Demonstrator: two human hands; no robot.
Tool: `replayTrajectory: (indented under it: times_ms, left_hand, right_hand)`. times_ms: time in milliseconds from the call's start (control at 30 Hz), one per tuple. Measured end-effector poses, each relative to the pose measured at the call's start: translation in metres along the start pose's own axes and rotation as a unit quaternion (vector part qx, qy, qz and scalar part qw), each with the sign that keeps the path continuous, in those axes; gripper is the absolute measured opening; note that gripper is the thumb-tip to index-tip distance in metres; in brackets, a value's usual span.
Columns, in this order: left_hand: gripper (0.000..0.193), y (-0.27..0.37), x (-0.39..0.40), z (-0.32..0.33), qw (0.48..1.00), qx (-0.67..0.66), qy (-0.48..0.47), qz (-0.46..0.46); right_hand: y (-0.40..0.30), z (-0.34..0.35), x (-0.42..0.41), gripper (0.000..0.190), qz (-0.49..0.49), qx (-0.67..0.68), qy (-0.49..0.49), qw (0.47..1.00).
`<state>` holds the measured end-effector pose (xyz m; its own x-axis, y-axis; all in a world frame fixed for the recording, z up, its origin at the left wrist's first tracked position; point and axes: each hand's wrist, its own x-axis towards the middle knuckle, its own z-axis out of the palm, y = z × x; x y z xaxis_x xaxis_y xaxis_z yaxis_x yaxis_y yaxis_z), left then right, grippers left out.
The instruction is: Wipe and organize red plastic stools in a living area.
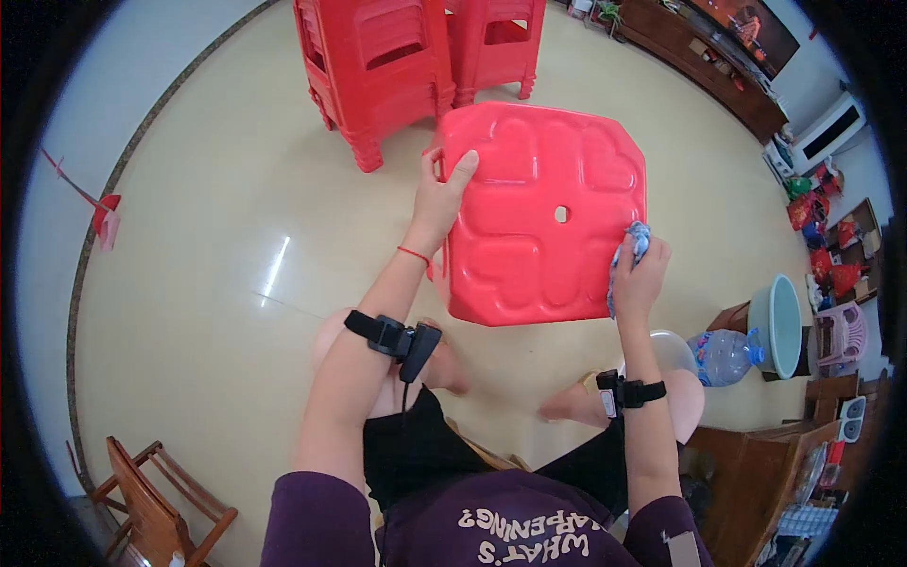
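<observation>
Before me is a red plastic stool [517, 220], its square seat with raised petal shapes and a small central hole facing up toward the camera. My left hand [443, 195] grips the seat's left edge, thumb on top and fingers over the side. At the right edge my right hand [641, 276] holds a crumpled blue-and-white cloth [638, 234] against the stool's rim. Part of the cloth hangs down along that side, and the rest is hidden in the fingers. The stool's legs are out of sight beneath the seat.
Stacked red plastic stools [382, 64] stand just beyond, with a second stack [499, 42] beside them. Right of my knee are a large water bottle [726, 356] and a pale blue basin [783, 326]. A wooden cabinet [744, 475] lies near right, a wooden chair [152, 503] near left.
</observation>
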<state>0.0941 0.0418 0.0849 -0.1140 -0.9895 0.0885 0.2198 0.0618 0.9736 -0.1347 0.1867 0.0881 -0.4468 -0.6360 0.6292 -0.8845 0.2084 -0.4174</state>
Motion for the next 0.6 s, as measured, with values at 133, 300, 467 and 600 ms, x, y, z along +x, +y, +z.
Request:
replayTrajectory:
  times_ms: [133, 300, 467, 600]
  left_hand:
    - [0.071, 0.002, 0.009, -0.002, 0.998, 0.032, 0.023, -0.044]
    - [0.078, 0.002, 0.024, -0.004, 0.994, 0.05, 0.088, -0.045]
    - [0.082, 0.012, 0.029, -0.002, 0.986, -0.045, -0.077, -0.14]
    - [0.084, -0.006, 0.049, -0.03, 0.985, 0.012, -0.072, -0.158]
  right_hand:
    - [0.017, 0.0, -0.002, 0.029, 0.089, -0.02, 0.013, 0.996]
    - [0.056, -0.002, -0.013, 0.035, 0.234, 0.003, -0.173, 0.957]
    - [0.128, -0.004, -0.048, 0.039, 0.457, 0.273, -0.167, 0.83]
    - [0.11, -0.019, -0.028, 0.038, 0.479, 0.363, -0.196, 0.775]
